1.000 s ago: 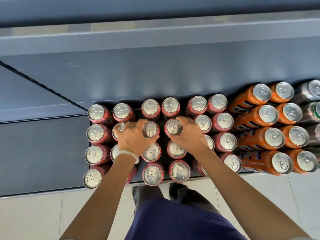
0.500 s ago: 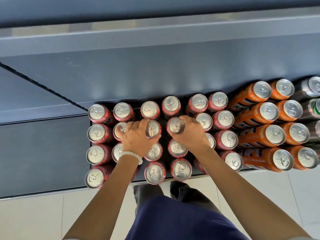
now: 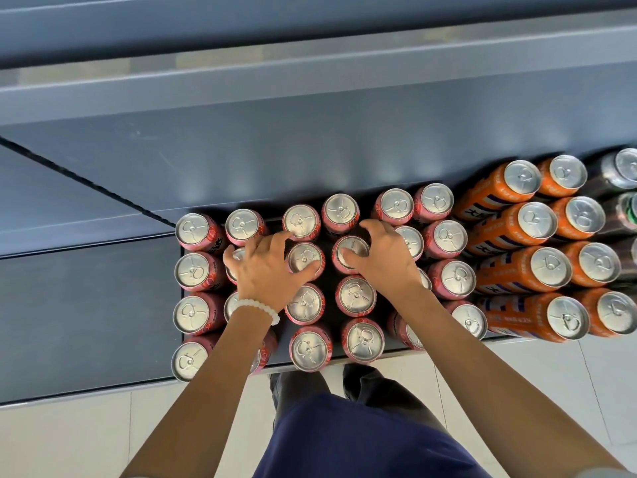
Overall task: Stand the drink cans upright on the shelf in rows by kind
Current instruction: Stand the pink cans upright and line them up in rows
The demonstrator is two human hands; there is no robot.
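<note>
While both arms reach out from the bottom of the view over the grey floor, the nearest pink cans (image 3: 362,340) stand at the shelf (image 3: 86,305) front edge, upright, tops facing the camera, long axis vertical. Just beyond, the left hand (image 3: 267,270), with a white bead bracelet (image 3: 256,308) at the wrist, has its fingers spread and curled down between can tops; thumb and forefinger sit round the rim of a pink can in the third column (image 3: 305,258), which lies directly to its right, touching. The other fingers drop over a can on its left that is mostly hidden. Right hand (image 3: 382,262) mirrors it: fingers curled, thumb and fingers round the pink can just left of it (image 3: 351,255), fingertips reaching toward the back row. Each hand is nearest its own can, and the two cans sit side by side with a dark gap between them, so any nudge looks like it runs sideways or backward along the column. Whether either can is lifted off the shelf I cannot tell. Further right, orange cans (image 3: 548,265) stand in their own rows, and dark cans (image 3: 627,167) show at the far right edge. Behind everything is the grey shelf back panel (image 3: 310,150). Sorting looks near done.
</note>
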